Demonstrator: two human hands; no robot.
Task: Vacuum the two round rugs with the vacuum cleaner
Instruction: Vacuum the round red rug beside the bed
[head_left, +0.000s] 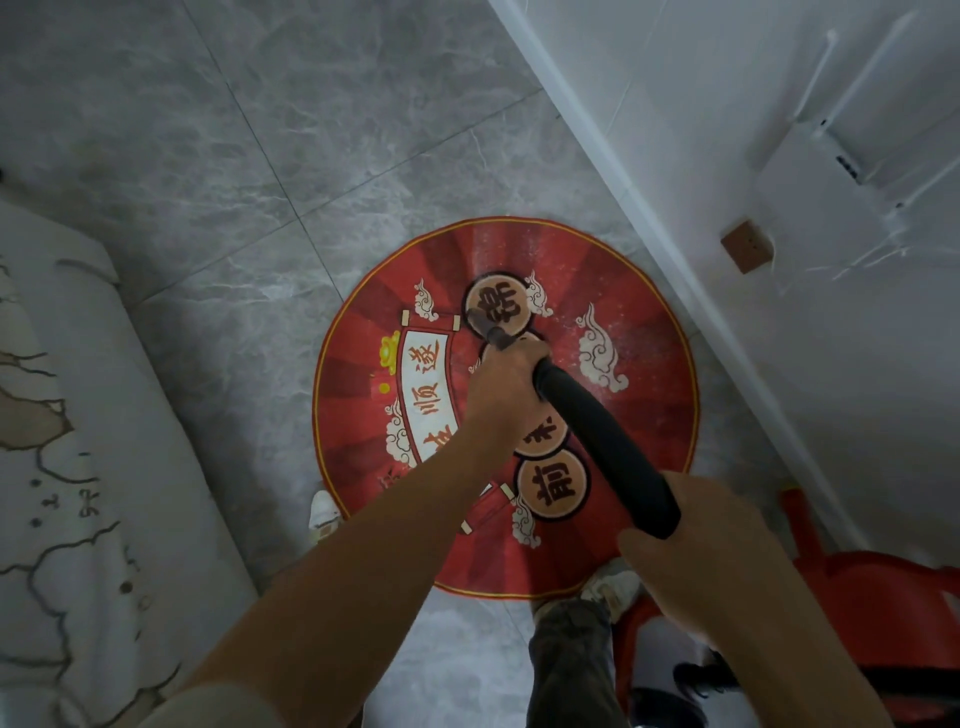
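Gripping the vacuum cleaner (602, 441), left hand (501, 384) and right hand (691, 556) both wrapped round it, suction could ruck up this red round rug (649, 441).

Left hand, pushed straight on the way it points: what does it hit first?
Probably the red round rug, near its far brown medallion; the left hand grips the vacuum cleaner angled down at it. Depth unclear.
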